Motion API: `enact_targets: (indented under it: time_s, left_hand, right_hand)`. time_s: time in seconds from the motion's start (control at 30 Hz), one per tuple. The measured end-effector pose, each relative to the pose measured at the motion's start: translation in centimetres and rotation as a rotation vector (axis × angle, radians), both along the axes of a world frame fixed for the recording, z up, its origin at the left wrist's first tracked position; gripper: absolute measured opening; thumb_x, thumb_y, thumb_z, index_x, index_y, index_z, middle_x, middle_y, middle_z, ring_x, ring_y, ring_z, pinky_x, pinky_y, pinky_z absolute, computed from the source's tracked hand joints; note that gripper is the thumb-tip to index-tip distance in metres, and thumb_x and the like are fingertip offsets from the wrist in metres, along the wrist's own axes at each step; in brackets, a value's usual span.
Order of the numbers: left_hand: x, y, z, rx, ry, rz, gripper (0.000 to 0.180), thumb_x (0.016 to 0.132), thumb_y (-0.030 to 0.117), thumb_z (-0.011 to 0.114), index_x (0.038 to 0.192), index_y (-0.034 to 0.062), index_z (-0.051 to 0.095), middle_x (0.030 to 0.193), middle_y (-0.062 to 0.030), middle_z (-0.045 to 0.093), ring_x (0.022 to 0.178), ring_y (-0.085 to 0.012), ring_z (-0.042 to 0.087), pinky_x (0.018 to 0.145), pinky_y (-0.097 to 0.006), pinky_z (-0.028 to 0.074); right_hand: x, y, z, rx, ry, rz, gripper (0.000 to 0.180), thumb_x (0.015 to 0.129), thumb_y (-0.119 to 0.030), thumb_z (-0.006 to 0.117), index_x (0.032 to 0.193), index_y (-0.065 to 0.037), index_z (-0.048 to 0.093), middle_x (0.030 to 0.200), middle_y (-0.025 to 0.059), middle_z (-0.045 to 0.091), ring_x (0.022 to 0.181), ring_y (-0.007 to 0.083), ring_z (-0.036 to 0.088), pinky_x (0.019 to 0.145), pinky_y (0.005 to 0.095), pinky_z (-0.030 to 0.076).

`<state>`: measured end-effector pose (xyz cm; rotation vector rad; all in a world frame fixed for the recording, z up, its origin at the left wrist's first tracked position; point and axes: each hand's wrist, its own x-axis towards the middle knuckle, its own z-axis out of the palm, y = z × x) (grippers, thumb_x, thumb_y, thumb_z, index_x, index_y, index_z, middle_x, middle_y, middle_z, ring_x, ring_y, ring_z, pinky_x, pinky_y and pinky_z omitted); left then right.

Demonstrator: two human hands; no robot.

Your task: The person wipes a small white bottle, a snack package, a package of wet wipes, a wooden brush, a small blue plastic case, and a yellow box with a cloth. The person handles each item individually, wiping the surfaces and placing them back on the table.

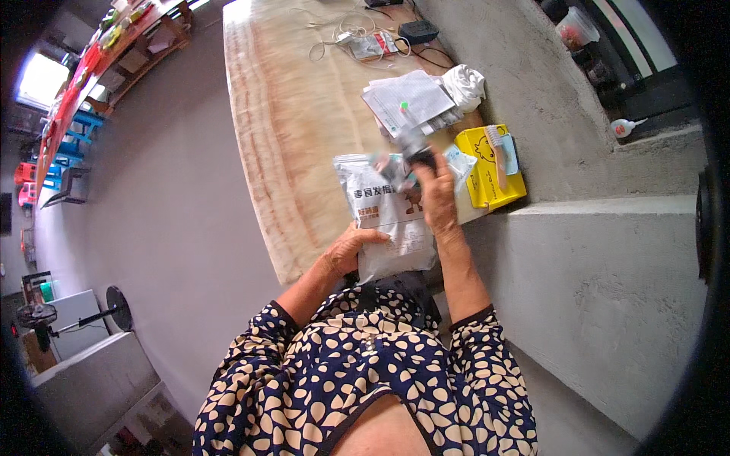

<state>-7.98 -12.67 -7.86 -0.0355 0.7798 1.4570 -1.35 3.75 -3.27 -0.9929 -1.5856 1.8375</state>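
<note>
A silvery-white plastic pouch with dark print stands at the near end of the table, close to my body. My left hand grips its lower left side, thumb lying across the front. Above the pouch's upper right part, my right hand is closed on a dark, greyish object, too smeared by motion to name. Small blurred coloured shapes lie beside that object, over the pouch's top edge; I cannot tell what they are.
Right of my right hand is a yellow box with a brush on top. Beyond lie paper sheets, a crumpled white cloth and tangled cables on the marbled table. A grey wall ledge borders the right side.
</note>
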Motion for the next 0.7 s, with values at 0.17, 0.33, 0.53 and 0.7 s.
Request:
enact_targets:
  time_s: [0.17,0.33,0.53,0.7]
  left_hand:
    - [-0.3,-0.4,-0.3,0.026,0.021,-0.042,0.057,0.069,0.003,0.065,0.122,0.0039,0.046,0.108,-0.01,0.058,0.097,-0.0227,0.058,0.086,-0.037,0.048]
    - [-0.3,-0.4,-0.7,0.033,-0.02,-0.013,0.054,0.067,0.004,0.067,0.119,0.0044,0.05,0.106,-0.0079,0.059,0.093,-0.0199,0.059,0.084,-0.033,0.048]
    - [-0.2,-0.1,0.9,0.019,0.235,-0.24,0.052,0.067,0.002,0.066,0.116,0.001,0.051,0.104,-0.0094,0.061,0.094,-0.0203,0.059,0.085,-0.034,0.047]
    - [0.3,-0.1,-1.1,0.033,0.073,-0.07,0.056,0.077,0.033,0.066,0.123,0.0056,0.049,0.117,-0.0127,0.056,0.101,-0.0251,0.057,0.091,-0.041,0.045]
  right_hand:
    - [2.0,-3.4,-1.2,0.884,-0.298,0.368,0.045,0.069,-0.006,0.063,0.112,-0.009,0.053,0.113,0.0167,0.049,0.105,0.036,0.046,0.093,0.0426,0.038]
    - [3.2,-5.8,-0.1,0.898,-0.063,0.577,0.047,0.065,0.003,0.062,0.109,-0.013,0.058,0.118,0.0134,0.052,0.106,0.0323,0.047,0.094,0.0406,0.037]
    - [-0.8,-2.5,0.7,1.192,-0.258,0.35,0.053,0.064,0.005,0.056,0.112,-0.015,0.058,0.115,0.0118,0.053,0.101,0.0327,0.047,0.089,0.0418,0.039]
    - [1.2,-1.6,-1.9,1.001,-0.374,0.315,0.057,0.064,0.007,0.054,0.117,-0.014,0.055,0.117,0.0145,0.051,0.103,0.0354,0.046,0.092,0.0427,0.039]
